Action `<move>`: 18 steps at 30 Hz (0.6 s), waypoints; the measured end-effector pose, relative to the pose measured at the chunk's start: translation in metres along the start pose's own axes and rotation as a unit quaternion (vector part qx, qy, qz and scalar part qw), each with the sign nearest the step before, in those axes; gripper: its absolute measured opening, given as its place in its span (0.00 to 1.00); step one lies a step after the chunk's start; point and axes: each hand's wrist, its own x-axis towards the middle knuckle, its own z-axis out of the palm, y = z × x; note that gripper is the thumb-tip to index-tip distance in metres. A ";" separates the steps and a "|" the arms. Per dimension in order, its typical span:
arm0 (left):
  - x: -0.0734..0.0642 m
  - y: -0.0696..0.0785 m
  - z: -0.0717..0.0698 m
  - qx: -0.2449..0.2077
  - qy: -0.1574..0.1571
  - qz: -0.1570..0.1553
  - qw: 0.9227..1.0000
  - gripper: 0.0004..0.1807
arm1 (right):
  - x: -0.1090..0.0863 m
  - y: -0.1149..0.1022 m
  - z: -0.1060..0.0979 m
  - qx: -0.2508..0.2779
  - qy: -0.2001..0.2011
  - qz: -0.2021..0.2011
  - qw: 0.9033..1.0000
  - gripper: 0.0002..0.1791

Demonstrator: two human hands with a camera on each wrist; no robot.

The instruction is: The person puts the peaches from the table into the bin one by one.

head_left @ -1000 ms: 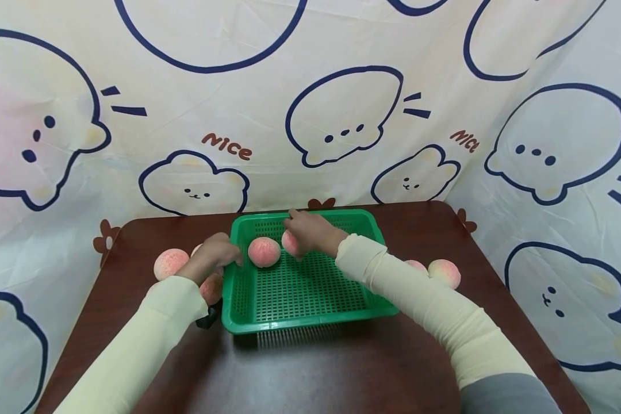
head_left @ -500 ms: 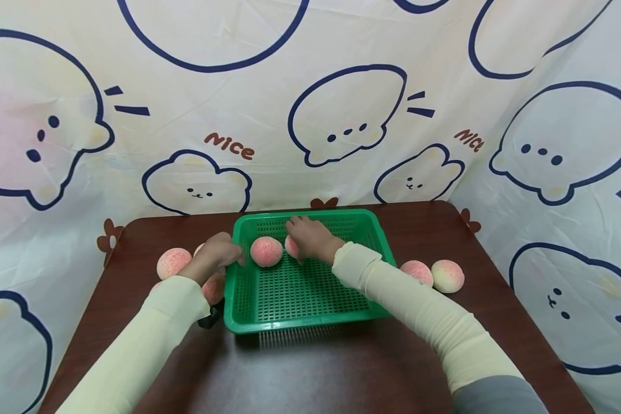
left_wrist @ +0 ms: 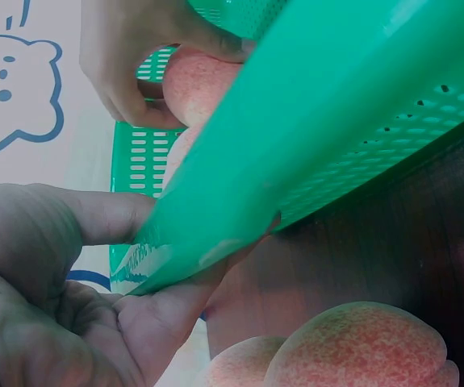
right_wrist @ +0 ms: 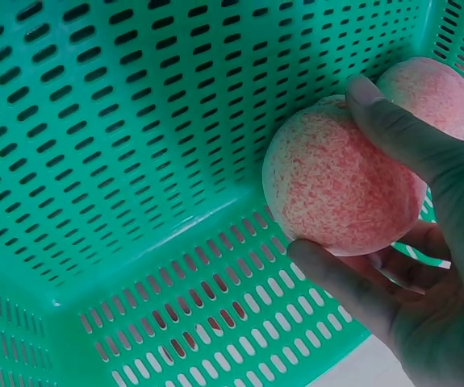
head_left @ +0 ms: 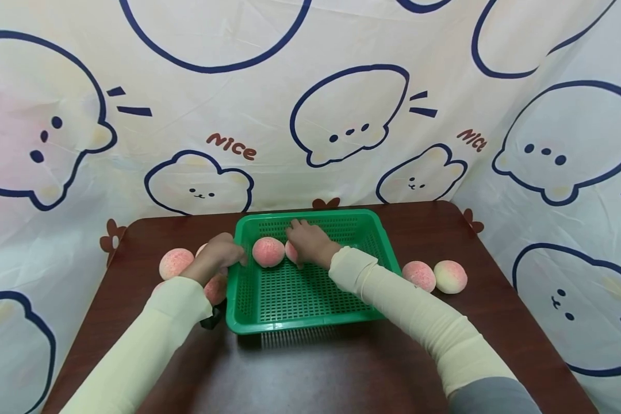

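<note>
A green perforated plastic basket [head_left: 310, 319] sits on the table. My left hand [head_left: 218, 256] pinches its left rim between thumb and fingers, as the left wrist view shows the thumb [left_wrist: 110, 216] on the inner side. Inside, my right hand [head_left: 311, 241] holds a pink peach [right_wrist: 336, 181], its thumb and fingers curled round the fruit. Right beside this one, a second peach [head_left: 268, 252] rests in the basket toward the left. Most of the held peach is hidden by the right hand in the head view.
Several peaches [head_left: 176, 263] lie left of the basket, partly covered by the left arm. To the right are a pink peach [head_left: 419, 276] and a paler one [head_left: 451, 276], close to the right forearm. A printed cloth [head_left: 269, 103] hangs behind the dark wooden table [head_left: 310, 374].
My right hand has lowered slightly with its peach, closer to the other one. The right forearm has shifted left, uncovering more of the pink peach on the right. The left hand keeps its hold.
</note>
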 end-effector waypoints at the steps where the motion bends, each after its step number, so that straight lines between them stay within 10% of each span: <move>1: 0.000 0.000 0.000 0.002 0.001 0.002 1.000 0.15 | 0.000 0.000 0.000 0.001 0.000 0.000 1.000 0.45; 18: 0.006 -0.001 0.001 0.005 0.001 -0.005 1.000 0.16 | -0.002 0.000 0.004 -0.016 -0.003 0.000 1.000 0.46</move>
